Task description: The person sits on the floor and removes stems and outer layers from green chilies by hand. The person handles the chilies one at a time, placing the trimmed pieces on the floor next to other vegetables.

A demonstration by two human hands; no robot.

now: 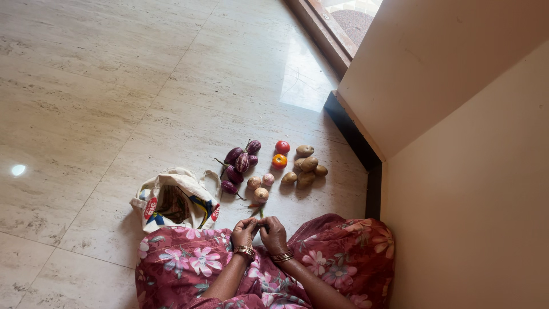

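Note:
My left hand [245,232] and my right hand [273,233] meet fingertip to fingertip just above my lap, both pinched on a thin green chilli [261,214] whose tip pokes out toward the floor. A small reddish chilli [253,207] lies right beside it. Just beyond my fingers sit three small onions [261,195]. Further out lie several purple brinjals [240,162], two tomatoes [279,161] and several potatoes [306,166]. Bangles ring both wrists.
An open cloth bag [174,200] slumps on the marble floor [114,103] left of my hands. A cream wall [469,189] with a dark skirting rises close on the right. A wooden door threshold [320,31] runs along the far right.

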